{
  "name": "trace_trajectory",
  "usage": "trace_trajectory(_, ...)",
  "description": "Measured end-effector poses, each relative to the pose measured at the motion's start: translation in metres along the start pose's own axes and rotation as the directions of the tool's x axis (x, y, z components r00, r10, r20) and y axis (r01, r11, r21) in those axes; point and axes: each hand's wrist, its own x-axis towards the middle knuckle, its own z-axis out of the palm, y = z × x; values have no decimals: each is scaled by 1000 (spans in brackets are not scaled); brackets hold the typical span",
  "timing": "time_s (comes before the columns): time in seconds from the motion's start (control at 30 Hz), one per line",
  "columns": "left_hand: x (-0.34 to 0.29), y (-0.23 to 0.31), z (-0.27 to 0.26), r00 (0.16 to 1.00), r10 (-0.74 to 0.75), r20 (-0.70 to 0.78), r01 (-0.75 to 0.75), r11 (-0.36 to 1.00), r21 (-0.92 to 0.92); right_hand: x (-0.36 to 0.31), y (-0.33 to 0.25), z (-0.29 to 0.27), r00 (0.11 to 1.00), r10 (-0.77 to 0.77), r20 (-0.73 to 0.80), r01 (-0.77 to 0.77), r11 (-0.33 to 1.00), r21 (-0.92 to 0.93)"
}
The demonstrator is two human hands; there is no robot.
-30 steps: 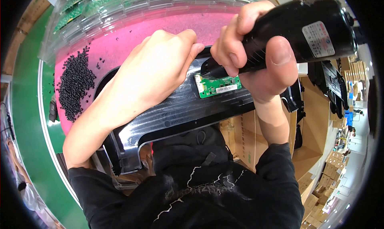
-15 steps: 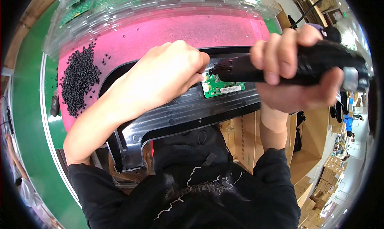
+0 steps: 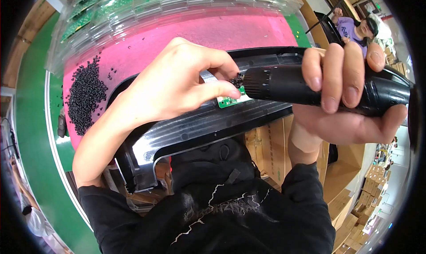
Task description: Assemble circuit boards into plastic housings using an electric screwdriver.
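Note:
In my right hand, fingers are wrapped round a black electric screwdriver, held nearly level with its tip pointing left. My left hand pinches small black screws between thumb and forefinger, right at the screwdriver's tip. Below the fingertips lies a green circuit board, partly covered by my hand and the tool. It rests on a long black plastic housing with a curved edge. Whether the bit touches a screw cannot be made out.
A heap of black screws lies on the pink mat at the left. Clear plastic trays with green boards stand along the back. Cardboard boxes are at the right, and another person is at the far right.
The screwdriver has swung slightly lower and levelled out. My left hand has turned, so its thumb and the pinched screws now show at the tip. The person at the back right has come into view.

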Motion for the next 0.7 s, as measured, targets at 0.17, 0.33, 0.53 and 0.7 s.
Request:
trace_trajectory(0.17, -3, 2, 1, 991, 111, 70, -130, 889, 439, 4, 3, -17, 958, 68, 280, -38, 993, -111)
trace_trajectory(0.33, -3, -4, -2, 994, 59, -97, -12, 905, 425, -15, 23, 5, 981, 190, -35, -193, 975, -112)
trace_trajectory(0.53, -2, -3, 6, 972, 80, -221, 26, 899, 438, -17, 28, 9, 960, 280, -1, -274, 940, -203)
trace_trajectory(0.7, -3, -1, 6, 975, 42, -218, 56, 904, 423, -16, 33, 11, 930, 365, 35, -339, 894, -292)
